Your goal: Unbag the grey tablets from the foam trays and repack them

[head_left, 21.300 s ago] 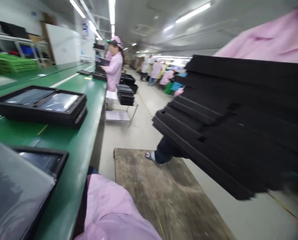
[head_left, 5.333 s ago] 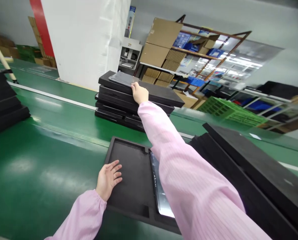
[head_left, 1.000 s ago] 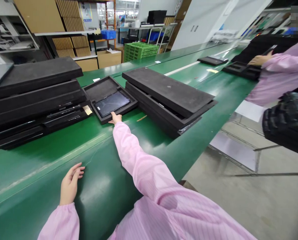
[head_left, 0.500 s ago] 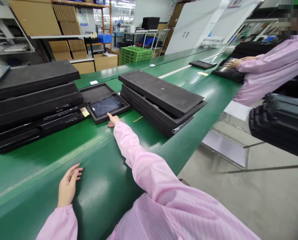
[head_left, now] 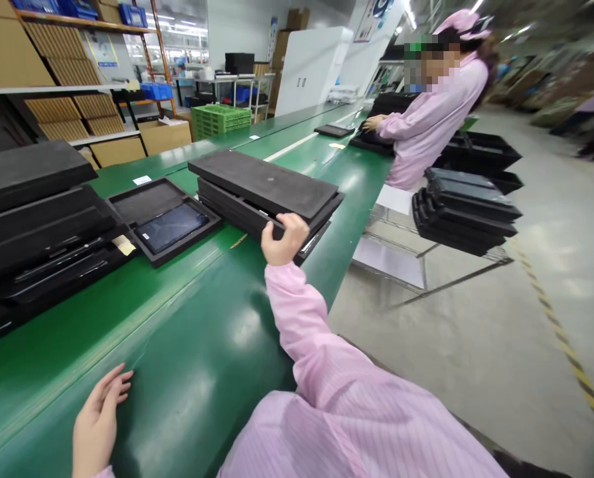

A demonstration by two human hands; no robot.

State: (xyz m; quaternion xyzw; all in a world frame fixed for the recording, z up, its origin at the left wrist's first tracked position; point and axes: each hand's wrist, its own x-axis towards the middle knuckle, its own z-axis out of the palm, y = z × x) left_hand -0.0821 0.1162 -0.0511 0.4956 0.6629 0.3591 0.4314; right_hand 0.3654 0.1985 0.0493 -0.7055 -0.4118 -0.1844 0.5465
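My right hand (head_left: 283, 239) is curled over the near corner of the top black foam tray (head_left: 261, 182), which lies on a short stack of the same trays. My left hand (head_left: 96, 423) rests flat and open on the green conveyor belt (head_left: 192, 345) close to me. Left of the stack, an open black foam tray (head_left: 150, 201) lies on the belt with a dark tablet (head_left: 171, 226) in its nearer pocket. Both my arms wear pink sleeves.
A taller stack of black trays (head_left: 32, 212) fills the left of the belt. A co-worker in pink (head_left: 429, 126) works at trays farther down the line. A wire cart holds black trays (head_left: 463, 209) on the aisle floor at right. Shelves with cartons stand behind.
My right hand left the edge of the open tray with the tablet and moved right, closing on the corner of the stacked tray. The view swung right toward the aisle.
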